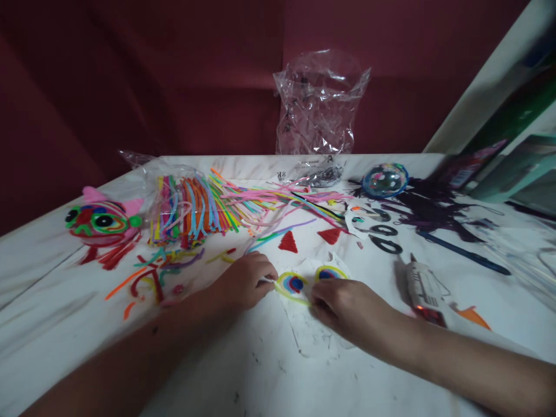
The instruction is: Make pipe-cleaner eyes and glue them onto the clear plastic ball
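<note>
My left hand (245, 281) is closed in a pinch at the left edge of a round eye-shaped piece (292, 284) made of coiled pipe cleaners, yellow-green outside, blue and red inside. My right hand (345, 307) is curled at that piece's lower right edge, pinching its yellow-green rim. A second eye piece (330, 272) lies just behind the right hand. Both pieces rest on a white sheet (310, 336) on the white table (65, 324).
A pile of coloured pipe cleaners (204, 205) lies behind the hands, with two red triangles (287, 242) near it. A pipe-cleaner face (103, 223) sits far left. A glue gun (423, 289), black scissors (384, 237), a blue pen (464, 252), a clear bag (317, 104).
</note>
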`<state>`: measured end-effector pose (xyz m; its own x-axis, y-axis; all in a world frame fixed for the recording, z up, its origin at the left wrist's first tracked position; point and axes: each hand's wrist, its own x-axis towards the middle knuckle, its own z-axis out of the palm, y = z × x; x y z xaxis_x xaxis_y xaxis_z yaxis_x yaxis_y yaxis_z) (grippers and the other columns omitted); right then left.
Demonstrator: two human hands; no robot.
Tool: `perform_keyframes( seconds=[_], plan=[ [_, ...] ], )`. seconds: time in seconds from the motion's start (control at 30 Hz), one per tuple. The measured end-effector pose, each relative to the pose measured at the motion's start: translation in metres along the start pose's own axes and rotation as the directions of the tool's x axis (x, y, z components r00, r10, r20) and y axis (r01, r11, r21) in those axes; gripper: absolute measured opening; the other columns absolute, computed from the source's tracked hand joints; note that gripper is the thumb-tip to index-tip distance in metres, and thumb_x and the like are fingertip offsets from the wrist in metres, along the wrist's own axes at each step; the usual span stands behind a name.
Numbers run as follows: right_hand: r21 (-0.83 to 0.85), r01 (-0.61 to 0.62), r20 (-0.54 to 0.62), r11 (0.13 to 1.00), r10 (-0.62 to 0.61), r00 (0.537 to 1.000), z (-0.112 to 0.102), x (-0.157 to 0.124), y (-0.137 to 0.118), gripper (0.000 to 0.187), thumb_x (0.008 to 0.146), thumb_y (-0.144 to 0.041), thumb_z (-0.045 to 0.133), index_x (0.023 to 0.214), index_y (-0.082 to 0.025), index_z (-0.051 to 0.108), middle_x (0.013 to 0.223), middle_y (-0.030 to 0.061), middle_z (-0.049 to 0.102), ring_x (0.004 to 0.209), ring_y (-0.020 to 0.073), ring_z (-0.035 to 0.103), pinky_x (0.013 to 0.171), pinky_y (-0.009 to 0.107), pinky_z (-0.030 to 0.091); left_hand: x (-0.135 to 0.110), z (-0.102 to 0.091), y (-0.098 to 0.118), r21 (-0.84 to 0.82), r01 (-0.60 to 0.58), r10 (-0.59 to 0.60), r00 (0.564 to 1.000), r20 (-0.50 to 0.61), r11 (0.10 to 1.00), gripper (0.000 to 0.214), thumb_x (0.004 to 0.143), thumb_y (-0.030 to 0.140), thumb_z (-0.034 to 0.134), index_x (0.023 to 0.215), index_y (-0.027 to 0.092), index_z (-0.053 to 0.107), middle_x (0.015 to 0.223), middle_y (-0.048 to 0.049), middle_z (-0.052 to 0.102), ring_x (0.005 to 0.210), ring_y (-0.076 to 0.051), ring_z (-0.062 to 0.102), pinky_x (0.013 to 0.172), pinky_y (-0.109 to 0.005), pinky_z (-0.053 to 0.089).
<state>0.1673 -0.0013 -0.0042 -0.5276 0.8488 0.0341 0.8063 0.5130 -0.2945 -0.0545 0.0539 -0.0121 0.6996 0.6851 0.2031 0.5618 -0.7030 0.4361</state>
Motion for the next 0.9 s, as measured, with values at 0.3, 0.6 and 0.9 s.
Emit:
perform_keyframes(
  seconds=[0.3, 0.6, 0.9],
  plan=[
    [0.024, 0.021, -0.017, 0.999, -0.021, 1.0, 0.003, 0.0, 0.004, 0.017, 0.078, -0.012, 0.05, 0.063, -0.017, 0.053, 0.057, -0.0028, 0.05, 0.05, 0.0086, 0.04, 0.049, 0.021, 0.027, 0.0, 0.0, -0.002, -0.005, -0.005, 0.005, 1.0, -0.007, 1.0, 0.013, 0.075, 0.009, 0.053, 0.08, 0.015, 0.064, 0.079, -0.0056, 0.066, 0.08, -0.018, 0.058, 0.074, -0.029, 0.043],
    [0.095, -0.039, -0.002, 0.995, 0.039, 0.999, -0.007, -0.003, 0.0, 0.016, 0.077, -0.011, 0.053, 0.062, -0.018, 0.053, 0.054, -0.0041, 0.047, 0.046, 0.0082, 0.038, 0.047, 0.021, 0.028, 0.001, -0.005, 0.001, -0.017, 0.108, -0.109, 0.986, -0.123, 0.994, 0.016, 0.076, 0.01, 0.048, 0.075, 0.016, 0.063, 0.076, -0.0037, 0.064, 0.074, -0.015, 0.059, 0.068, -0.025, 0.045],
    [0.214, 0.054, -0.103, 0.975, -0.032, 0.994, -0.014, 0.0, 0.0, 0.017, 0.08, -0.008, 0.048, 0.073, -0.017, 0.06, 0.067, 0.0014, 0.06, 0.055, 0.0116, 0.051, 0.054, 0.021, 0.039, -0.003, 0.001, 0.012, -0.009, -0.209, 0.207, 0.972, -0.106, 0.978, 0.018, 0.087, 0.029, 0.051, 0.089, 0.018, 0.065, 0.084, -0.0064, 0.068, 0.084, -0.019, 0.059, 0.079, -0.033, 0.042]
  ],
)
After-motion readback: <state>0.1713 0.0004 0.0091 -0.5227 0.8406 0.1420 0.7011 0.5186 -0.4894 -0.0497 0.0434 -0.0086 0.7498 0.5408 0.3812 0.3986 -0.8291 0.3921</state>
